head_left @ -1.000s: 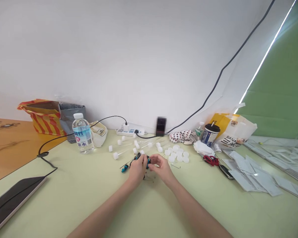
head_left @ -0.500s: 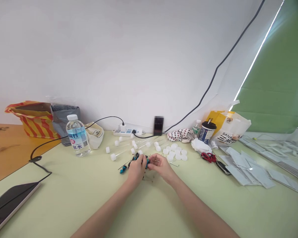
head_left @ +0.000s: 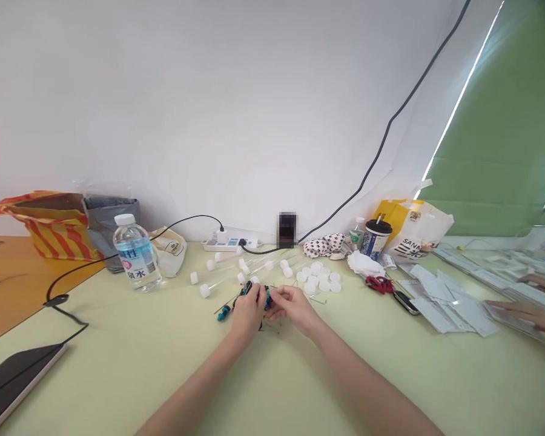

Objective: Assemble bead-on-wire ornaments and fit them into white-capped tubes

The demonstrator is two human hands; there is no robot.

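Currently my left grip (head_left: 249, 313) is closed on a small black-and-teal part (head_left: 267, 300) — my right grip (head_left: 293, 306) pinches it too, near white plastic caps (head_left: 322, 280).

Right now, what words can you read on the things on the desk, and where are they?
"SANM" and "三米" on the white bag
"水" on the water bottle; its other label print is too small to read
The cup has print too small to read

From here I see a pale green desk (head_left: 118, 369) with white plastic caps (head_left: 320, 278) and clear plastic tubes (head_left: 222, 280) mid-frame. A water bottle (head_left: 136, 261) stands left of them, and loose white paper sheets (head_left: 447, 309) lie at right.
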